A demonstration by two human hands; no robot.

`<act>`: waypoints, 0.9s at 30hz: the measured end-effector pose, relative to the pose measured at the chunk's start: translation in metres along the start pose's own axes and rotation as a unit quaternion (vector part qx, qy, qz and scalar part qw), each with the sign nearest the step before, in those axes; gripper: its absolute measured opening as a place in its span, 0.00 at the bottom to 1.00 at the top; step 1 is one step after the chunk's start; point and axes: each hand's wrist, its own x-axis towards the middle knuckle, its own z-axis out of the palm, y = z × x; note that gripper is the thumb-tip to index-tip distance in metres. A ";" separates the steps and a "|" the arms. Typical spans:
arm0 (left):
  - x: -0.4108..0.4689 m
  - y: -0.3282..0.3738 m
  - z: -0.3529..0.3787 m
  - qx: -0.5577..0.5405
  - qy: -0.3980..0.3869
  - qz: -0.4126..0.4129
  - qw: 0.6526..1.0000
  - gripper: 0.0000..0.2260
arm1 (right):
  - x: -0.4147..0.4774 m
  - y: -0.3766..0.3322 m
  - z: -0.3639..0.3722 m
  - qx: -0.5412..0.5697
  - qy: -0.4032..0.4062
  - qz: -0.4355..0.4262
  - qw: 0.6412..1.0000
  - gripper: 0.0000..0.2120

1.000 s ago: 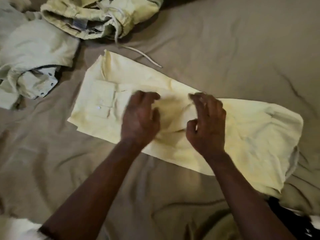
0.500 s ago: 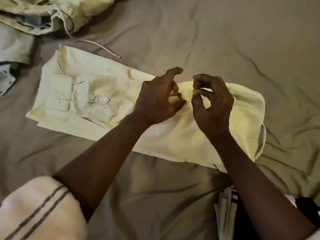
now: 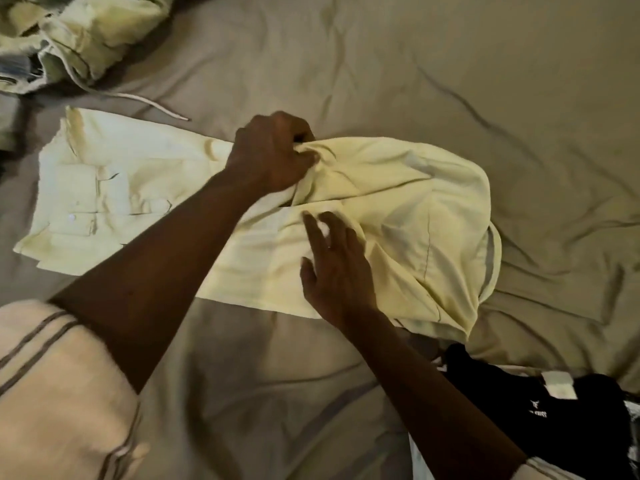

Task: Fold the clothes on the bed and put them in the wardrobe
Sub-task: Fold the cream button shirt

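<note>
A pale yellow shirt [image 3: 415, 209] lies folded into a long strip across the brown bedsheet [image 3: 450, 81], its buttoned cuff at the left end. My left hand [image 3: 273, 154] grips a bunch of the shirt's fabric at its far edge near the middle. My right hand [image 3: 336, 268] rests on the shirt's near part with its fingers spread flat. The right end of the shirt is rumpled and rounded.
A crumpled pale green garment with a drawstring [image 3: 86, 32] lies at the top left. A black garment with a white label [image 3: 554, 410] sits at the bottom right, near the shirt's end. The wardrobe is out of view.
My left hand has closed on the shirt's far edge. My right hand has dropped toward the near side and spread flat on the cloth.
</note>
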 end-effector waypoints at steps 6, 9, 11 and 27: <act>-0.022 0.024 -0.038 -0.016 -0.029 0.081 0.996 0.09 | 0.013 0.009 -0.007 0.255 -0.012 0.113 0.960 0.20; -0.046 0.038 -0.020 0.039 -0.008 0.110 0.993 0.11 | 0.024 0.011 -0.036 0.589 -0.047 0.289 0.753 0.25; -0.068 0.046 0.010 0.068 0.025 0.101 0.992 0.11 | 0.024 0.020 -0.053 0.732 -0.074 0.348 0.581 0.32; -0.147 0.041 0.087 -0.807 -0.065 -0.380 0.447 0.32 | 0.050 -0.009 -0.081 0.796 -0.045 0.394 0.458 0.08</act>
